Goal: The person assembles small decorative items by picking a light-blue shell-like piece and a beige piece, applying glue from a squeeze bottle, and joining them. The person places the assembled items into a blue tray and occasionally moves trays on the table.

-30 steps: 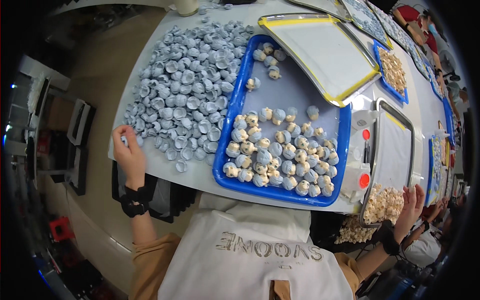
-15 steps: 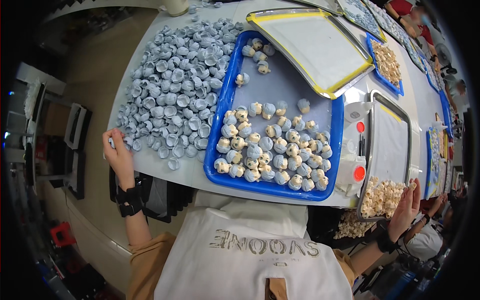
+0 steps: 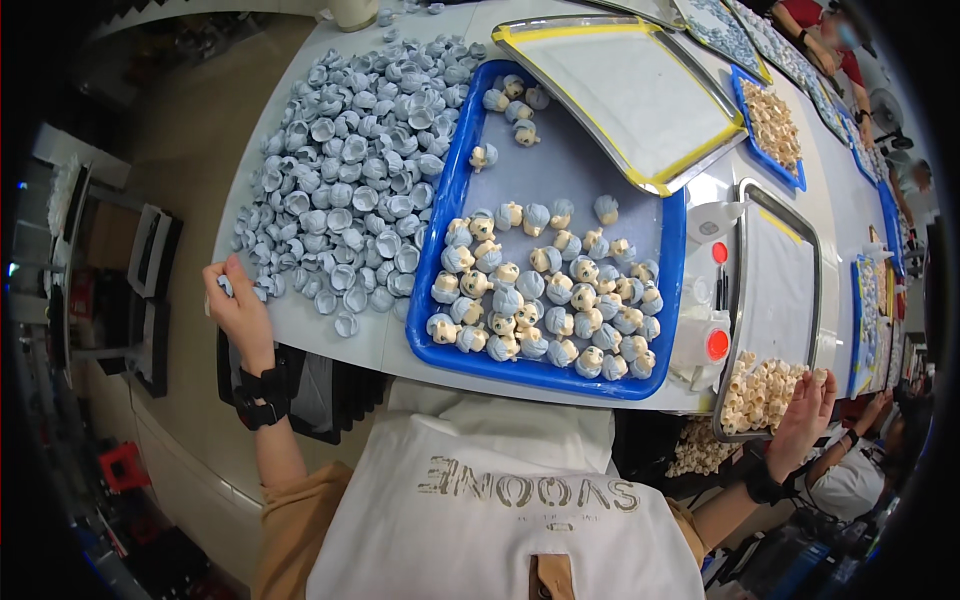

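At the left edge of the table, my left hand [image 3: 242, 312] is closed on a blue-grey doll hair piece [image 3: 226, 287]. It is beside a large heap of the same hollow hair pieces [image 3: 345, 180]. Far to the right, my right hand [image 3: 803, 422] pinches a cream doll face piece [image 3: 819, 377] at its fingertips. That hand is over the near right corner of a metal tray [image 3: 818, 300], where many cream face pieces [image 3: 765, 392] lie piled. Between my hands, a blue tray [image 3: 540, 383] holds many assembled doll heads [image 3: 530, 285] with blue-grey hair.
A yellow-taped metal tray [image 3: 620, 95] overlaps the blue tray's far right corner. Bottles with red caps [image 3: 717, 344] stand between the trays. Farther right are a blue tray of cream pieces [image 3: 770, 120] and other people [image 3: 825, 45] at work. More cream pieces [image 3: 700, 447] sit below the table edge.
My left hand has shifted slightly at the heap's edge, still with a hair piece. My right hand has lowered and moved slightly left, the face piece still at its fingertips.
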The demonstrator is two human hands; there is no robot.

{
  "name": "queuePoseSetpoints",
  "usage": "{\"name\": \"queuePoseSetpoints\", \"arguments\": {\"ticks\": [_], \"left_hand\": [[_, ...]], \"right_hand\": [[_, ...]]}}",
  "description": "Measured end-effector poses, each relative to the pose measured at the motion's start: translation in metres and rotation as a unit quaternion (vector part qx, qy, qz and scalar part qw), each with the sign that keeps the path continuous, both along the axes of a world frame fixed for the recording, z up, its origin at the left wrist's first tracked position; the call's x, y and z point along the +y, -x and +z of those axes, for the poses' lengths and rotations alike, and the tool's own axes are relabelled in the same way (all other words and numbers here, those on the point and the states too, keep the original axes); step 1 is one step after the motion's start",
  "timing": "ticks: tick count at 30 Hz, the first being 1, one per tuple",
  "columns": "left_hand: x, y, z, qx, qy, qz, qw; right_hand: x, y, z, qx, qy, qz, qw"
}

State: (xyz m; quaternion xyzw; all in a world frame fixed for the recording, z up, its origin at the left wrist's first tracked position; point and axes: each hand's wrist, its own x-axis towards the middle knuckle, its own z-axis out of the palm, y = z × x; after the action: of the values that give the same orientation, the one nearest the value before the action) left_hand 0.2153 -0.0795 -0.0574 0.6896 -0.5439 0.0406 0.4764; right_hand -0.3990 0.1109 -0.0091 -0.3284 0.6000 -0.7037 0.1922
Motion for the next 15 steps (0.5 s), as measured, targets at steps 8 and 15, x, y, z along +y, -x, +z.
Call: {"name": "queuePoseSetpoints", "arguments": {"ticks": [8, 15], "left_hand": [[-0.001, -0.005, -0.006, 0.025, -0.006, -0.011, 1.0], [0.001, 0.006, -0.001, 0.063, 0.019, 0.013, 0.998]], "right_hand": [[-0.008, -0.019, 0.01, -0.026, -0.01, -0.011, 1.0], [-0.008, -0.022, 0.006, -0.065, 0.021, -0.008, 0.998]]}}
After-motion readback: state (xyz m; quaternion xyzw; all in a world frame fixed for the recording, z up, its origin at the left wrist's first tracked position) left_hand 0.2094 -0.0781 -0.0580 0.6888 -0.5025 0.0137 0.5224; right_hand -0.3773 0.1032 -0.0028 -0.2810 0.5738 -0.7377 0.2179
